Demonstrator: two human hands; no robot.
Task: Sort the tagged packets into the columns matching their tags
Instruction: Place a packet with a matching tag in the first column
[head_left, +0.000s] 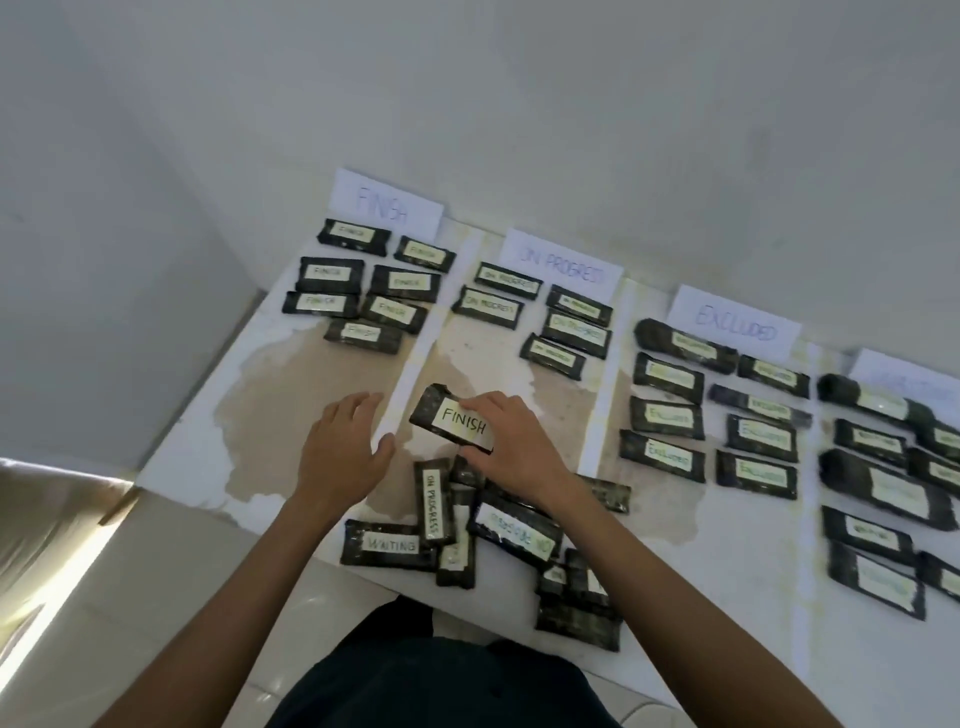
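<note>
My right hand (511, 447) grips a dark packet tagged FINISH (448, 418), held just above the table near the line between the first two columns. My left hand (345, 449) hovers open just left of it, fingers spread, holding nothing. Below both hands lies the unsorted pile (483, 535), with a WAITING packet (387, 544) and an ON PROGRESS packet (432, 501) showing their tags. The FINISH column sign (387, 205) stands at the far left with several packets under it; the ON PROGRESS sign (563, 265) and EXCLUDED sign (735, 325) follow to the right.
A fourth column (883, 467) at the far right holds several packets; its sign is cut off by the frame. White tape strips (602, 395) divide the columns. The table's near edge (332, 566) runs by my body, its left edge (208, 364) by the wall.
</note>
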